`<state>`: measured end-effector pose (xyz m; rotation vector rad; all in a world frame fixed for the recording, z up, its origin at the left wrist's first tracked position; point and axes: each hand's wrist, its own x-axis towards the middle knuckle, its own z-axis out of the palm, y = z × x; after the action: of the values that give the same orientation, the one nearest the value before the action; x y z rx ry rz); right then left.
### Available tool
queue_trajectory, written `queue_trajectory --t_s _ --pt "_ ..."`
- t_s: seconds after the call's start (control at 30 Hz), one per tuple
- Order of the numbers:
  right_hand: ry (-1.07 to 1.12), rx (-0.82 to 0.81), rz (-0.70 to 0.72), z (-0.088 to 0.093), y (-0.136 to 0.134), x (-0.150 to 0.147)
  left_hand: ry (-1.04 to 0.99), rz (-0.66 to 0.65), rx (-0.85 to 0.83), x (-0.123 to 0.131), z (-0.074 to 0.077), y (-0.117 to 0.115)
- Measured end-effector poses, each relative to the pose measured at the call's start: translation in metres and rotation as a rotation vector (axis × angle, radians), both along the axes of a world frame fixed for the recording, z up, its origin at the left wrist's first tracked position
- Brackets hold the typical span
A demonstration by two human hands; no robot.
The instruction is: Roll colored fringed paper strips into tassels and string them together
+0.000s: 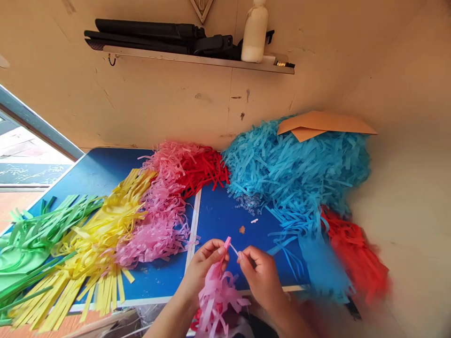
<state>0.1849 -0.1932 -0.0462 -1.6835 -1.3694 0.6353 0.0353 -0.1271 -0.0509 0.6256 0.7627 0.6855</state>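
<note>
My left hand [211, 256] pinches the top of a pink tissue-paper tassel [219, 291], whose fringe hangs down below the fingers past the table's front edge. Between thumb and finger, my right hand [259, 270] grips the end of a thin pale strip [234, 249] that runs across to the tassel's top. Both hands are close together over the near edge of the blue table [218, 220]. A little red paper shows behind the hanging fringe.
Heaps of fringed paper lie around: green [52, 234], yellow [102, 220], pink [158, 220], red [200, 169] and light blue [292, 164]. An orange paper sheet [327, 123] rests on the blue heap. Above, a wall shelf [197, 58] holds a white bottle [255, 33].
</note>
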Motion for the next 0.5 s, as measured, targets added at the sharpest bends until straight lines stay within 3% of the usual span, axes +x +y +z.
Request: queue_trajectory --t_s 0.3,0.5 --pt "-0.009 0.009 0.074 0.004 -0.001 0.001 0.157 -0.026 0.188 0.001 0.004 -0.011" --pt "0.030 -0.050 0.144 0.002 -0.006 0.003 0.381 -0.153 0.557 -0.002 0.000 -0.019"
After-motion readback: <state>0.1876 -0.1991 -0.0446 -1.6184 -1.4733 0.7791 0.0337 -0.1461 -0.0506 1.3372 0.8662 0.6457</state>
